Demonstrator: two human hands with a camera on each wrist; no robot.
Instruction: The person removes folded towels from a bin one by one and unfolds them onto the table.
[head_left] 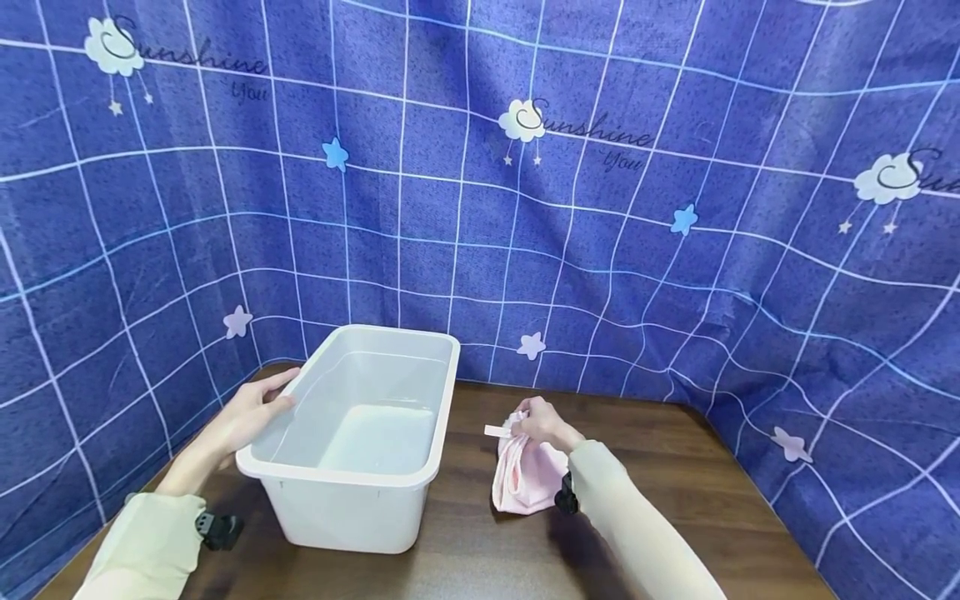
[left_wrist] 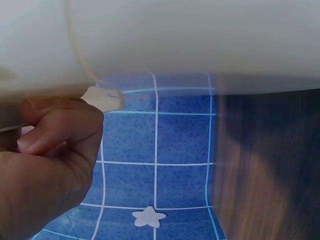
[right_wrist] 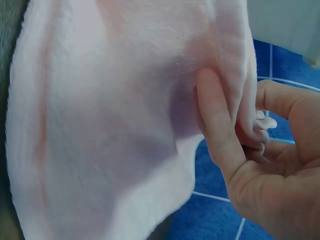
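Observation:
A white rectangular plastic tub (head_left: 352, 517) stands on the wooden table, with a little clear liquid or a shiny floor inside; I cannot tell which. My left hand (head_left: 249, 415) grips its left rim, thumb at the inner side. The left wrist view shows that hand (left_wrist: 55, 140) with curled fingers under the tub's edge (left_wrist: 200, 55). To the right of the tub, my right hand (head_left: 542, 423) pinches the top of a soft pink cloth (head_left: 528, 479), which hangs in folds. A white strip (head_left: 497, 431) sticks out beside the fingers. Up close, the right thumb presses on the plush cloth (right_wrist: 100, 125).
The brown wooden table (head_left: 660, 475) extends to the right of the cloth. A blue curtain (head_left: 570, 275) with white grid lines, stars and clouds hangs behind the table and along both sides.

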